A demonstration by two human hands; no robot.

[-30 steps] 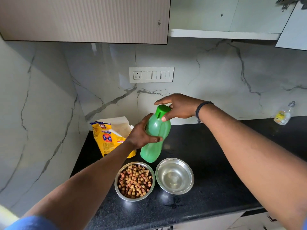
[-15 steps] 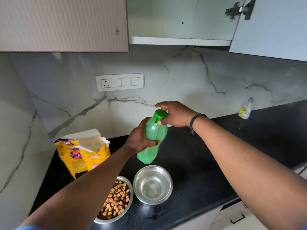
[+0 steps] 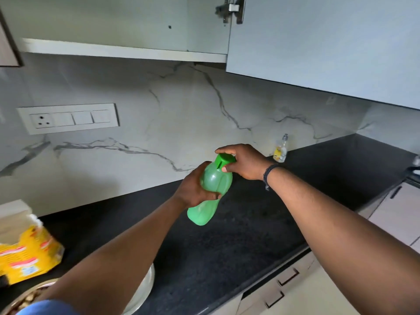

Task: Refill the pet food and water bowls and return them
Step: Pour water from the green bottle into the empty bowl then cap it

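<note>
A green plastic bottle [image 3: 211, 192] is held tilted in the air above the black counter [image 3: 238, 235]. My left hand [image 3: 193, 189] grips its body. My right hand [image 3: 243, 162] closes around its green cap [image 3: 225, 161]. At the bottom left, my left forearm hides most of the steel water bowl [image 3: 145, 289]; only its right rim shows. A sliver of the food bowl [image 3: 25, 298] with brown kibble peeks out at the lower left corner. The yellow pet food bag [image 3: 27, 253] stands open at the left edge.
A small clear bottle [image 3: 281, 149] stands against the marble backsplash at the right. A socket panel [image 3: 68, 118] sits on the wall at left. An open wall cabinet door [image 3: 318, 42] hangs overhead. Drawers [image 3: 288, 278] run under the counter edge.
The view has swung right and up, so the bowls and the bag slid to the lower left. Both hands keep hold of the bottle, which stays tilted over the counter.
</note>
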